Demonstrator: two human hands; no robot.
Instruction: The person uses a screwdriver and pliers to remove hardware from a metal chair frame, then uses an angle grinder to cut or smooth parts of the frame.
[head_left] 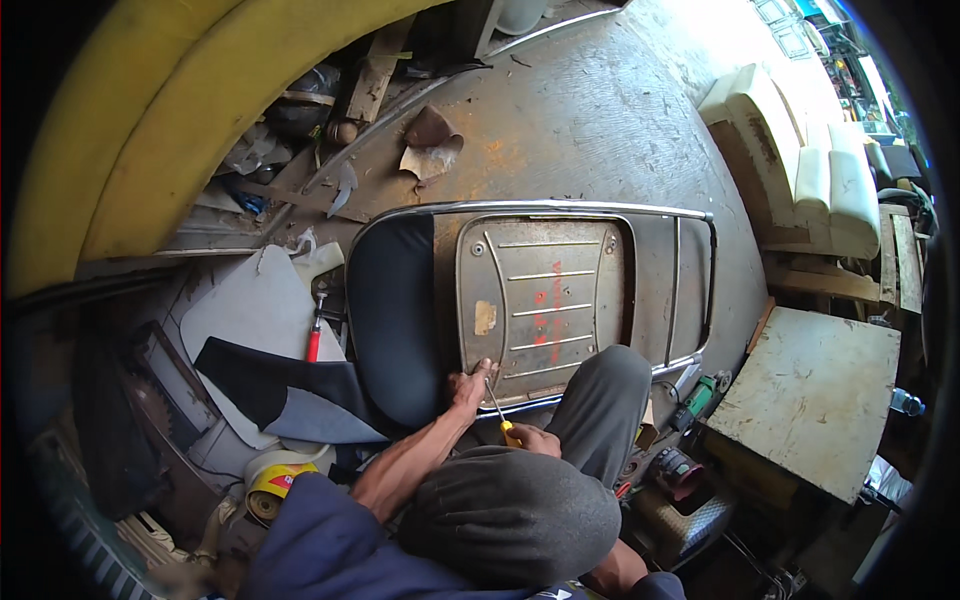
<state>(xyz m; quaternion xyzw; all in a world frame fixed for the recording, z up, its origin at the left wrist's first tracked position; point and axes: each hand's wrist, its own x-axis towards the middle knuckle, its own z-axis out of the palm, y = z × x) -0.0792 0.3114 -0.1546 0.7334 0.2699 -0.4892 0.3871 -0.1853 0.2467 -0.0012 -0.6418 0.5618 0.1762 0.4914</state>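
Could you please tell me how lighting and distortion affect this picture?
In the head view, white glare washes out the upper right, above the cream sofa; black fills the fisheye corners; the yellow panel looks bowed near the rim; the screwdriver and right hand look fairly sharp.

Navy-blue top (330, 535) with short sleeves, a small white marking (562, 594) on it; charcoal-grey trousers (520, 515), lightly specked; left hand (471, 387) and right hand (534, 441) bare.

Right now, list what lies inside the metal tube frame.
A black cushion toward the left, a metal panel beside it and, farther right, a crossbar. The left hand and a knee hide parts of the panel's near edge; whatever lies underneath is covered.
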